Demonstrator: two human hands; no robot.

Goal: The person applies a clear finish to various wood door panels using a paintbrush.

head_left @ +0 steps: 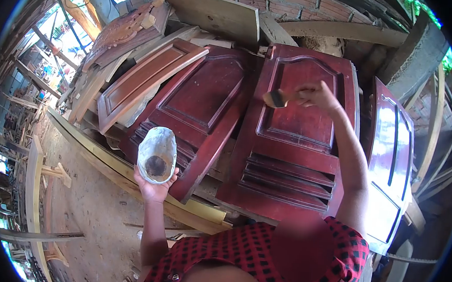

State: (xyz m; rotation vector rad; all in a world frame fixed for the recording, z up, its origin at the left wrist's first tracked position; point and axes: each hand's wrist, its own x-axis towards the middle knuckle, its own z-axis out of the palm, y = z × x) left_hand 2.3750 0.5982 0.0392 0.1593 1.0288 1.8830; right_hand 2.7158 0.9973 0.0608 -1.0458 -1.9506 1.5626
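Observation:
My left hand [153, 189] is wrapped round the base of a white, crusted container [157, 143], tilted so its inside shows, with a dark patch at the bottom. In my right hand [319, 97] is a paintbrush [276, 98] with dark bristles and a light handle; the hand is slightly blurred. The brush overlaps the upper left part of a dark red panelled cabinet door [305, 99], which has an arched panel and slats lower down. A second dark red door [203, 88] lies beside it, behind the container.
An orange-brown panel [144, 81] and a carved wooden piece [124, 29] lean at the upper left. On the right stands a glossy door [389, 161]. Long yellowish boards [130, 179] run below the doors, and a brick wall [296, 5] rises behind.

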